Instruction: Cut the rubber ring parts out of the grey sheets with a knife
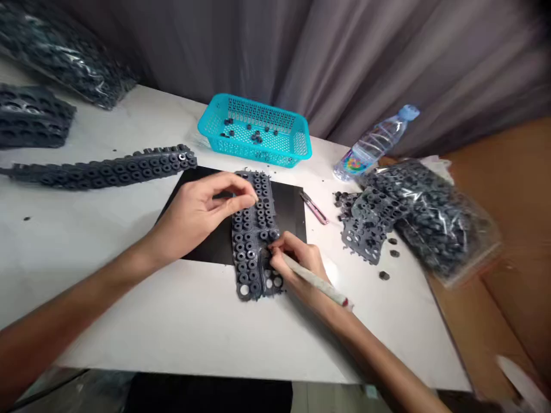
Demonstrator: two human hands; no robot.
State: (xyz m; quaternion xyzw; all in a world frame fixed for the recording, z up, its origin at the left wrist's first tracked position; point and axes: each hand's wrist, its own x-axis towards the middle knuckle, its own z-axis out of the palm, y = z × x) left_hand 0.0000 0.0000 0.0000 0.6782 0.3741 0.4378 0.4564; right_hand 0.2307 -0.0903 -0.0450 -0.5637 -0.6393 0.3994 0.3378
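A dark grey rubber sheet with rows of ring-shaped pieces (pixel 241 244) lies lengthwise over a black mat (pixel 210 246). Several round holes show at its near end. My left hand (pixel 193 215) is over the sheet's left side, thumb and forefinger pinched together; whatever is between the tips is too small to make out. Lower on the sheet's right side, my right hand (pixel 301 264) grips a pen-shaped tool with a pale wrapped handle (pixel 321 284). Its working tip is hidden by the fingers, which are at the ring pieces.
Behind the mat stands a turquoise basket (pixel 253 152) with several small dark pieces. A pink cutter (pixel 314 207), a water bottle (pixel 372 146), sheet scraps (pixel 365 229) and a filled plastic bag (pixel 443 223) are right. Another ringed strip (pixel 103 172) and bag (pixel 64 57) lie left.
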